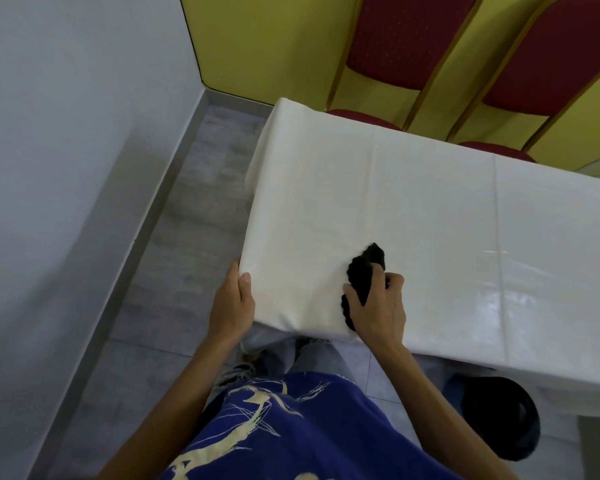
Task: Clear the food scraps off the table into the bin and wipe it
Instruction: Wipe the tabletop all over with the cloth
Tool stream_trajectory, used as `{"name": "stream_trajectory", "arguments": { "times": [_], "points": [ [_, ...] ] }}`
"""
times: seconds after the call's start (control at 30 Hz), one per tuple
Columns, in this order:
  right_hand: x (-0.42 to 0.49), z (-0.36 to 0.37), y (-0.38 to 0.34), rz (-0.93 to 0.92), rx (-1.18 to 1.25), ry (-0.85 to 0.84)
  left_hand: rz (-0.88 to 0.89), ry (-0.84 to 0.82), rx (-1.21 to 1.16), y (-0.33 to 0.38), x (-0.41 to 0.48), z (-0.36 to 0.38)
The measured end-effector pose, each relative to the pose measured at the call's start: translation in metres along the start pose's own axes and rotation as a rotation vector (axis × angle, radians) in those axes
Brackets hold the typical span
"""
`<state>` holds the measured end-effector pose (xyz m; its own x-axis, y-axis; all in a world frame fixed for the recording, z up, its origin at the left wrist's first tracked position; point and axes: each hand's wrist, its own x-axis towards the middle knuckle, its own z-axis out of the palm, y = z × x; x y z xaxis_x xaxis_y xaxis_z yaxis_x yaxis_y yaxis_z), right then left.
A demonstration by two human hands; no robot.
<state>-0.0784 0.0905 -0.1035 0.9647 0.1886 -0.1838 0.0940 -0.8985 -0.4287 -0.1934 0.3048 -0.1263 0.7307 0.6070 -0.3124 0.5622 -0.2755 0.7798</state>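
A black cloth (362, 278) lies crumpled on the white-covered table (465, 216), close to the near corner. Its long axis runs from the table's near edge up and slightly to the right, with the free, rounded end pointing away from the person toward the middle of the table. The right hand (378, 306) presses down on the cloth's near half, its fingers (355, 297) curled and closed over the fabric, gripping it against the tabletop.

The left hand (231, 303) clasps the near left corner of the table, thumb on top of the glossy white cover and the other fingers wrapped down over the edge, out of sight. The cover shows fold creases and a shiny patch to the right of the cloth.

Below the table's near edge, to the right, sits a dark round bin (506, 417) on the grey tiled floor. Two red-cushioned chairs (406, 39) with gold frames stand at the table's far side, against a yellow wall. The person wears a blue shirt (291, 434) with a cream brush-stroke print; I cannot read any writing in it.
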Motion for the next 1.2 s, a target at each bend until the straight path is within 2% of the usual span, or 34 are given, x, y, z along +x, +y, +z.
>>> {"name": "stream_trajectory", "arguments": {
  "times": [0.17,0.27,0.37,0.53,0.63,0.8,0.9,0.97,1.07,1.2],
  "points": [
    [-0.011,0.011,-0.032,0.021,0.11,-0.082,0.015,0.025,0.023,0.002,-0.001,0.0],
    [-0.026,0.026,-0.073,-0.165,0.169,-0.244,0.028,0.045,0.013,0.001,-0.001,0.002],
    [-0.047,0.048,-0.108,-0.377,0.111,-0.396,-0.001,0.022,-0.022,-0.003,0.001,0.001],
    [-0.021,0.034,-0.078,-0.48,0.041,-0.373,0.028,0.033,0.013,0.005,-0.001,-0.001],
    [0.014,0.008,-0.032,-0.321,0.004,-0.211,0.029,0.038,0.061,0.004,0.0,0.0],
    [0.076,-0.046,0.036,0.19,-0.018,0.083,0.04,0.091,0.116,-0.002,0.004,0.005],
    [0.087,-0.05,0.034,0.357,0.051,0.129,0.015,0.111,0.166,-0.006,0.006,0.008],
    [0.082,-0.039,0.015,0.31,0.083,0.095,-0.015,0.137,0.199,-0.001,0.008,0.01],
    [0.061,-0.012,-0.024,0.13,0.13,-0.035,-0.015,0.223,0.269,0.022,0.009,0.017],
    [0.024,0.016,-0.071,-0.277,0.088,-0.29,0.138,0.221,0.281,0.054,0.008,0.031]
  ]
}}
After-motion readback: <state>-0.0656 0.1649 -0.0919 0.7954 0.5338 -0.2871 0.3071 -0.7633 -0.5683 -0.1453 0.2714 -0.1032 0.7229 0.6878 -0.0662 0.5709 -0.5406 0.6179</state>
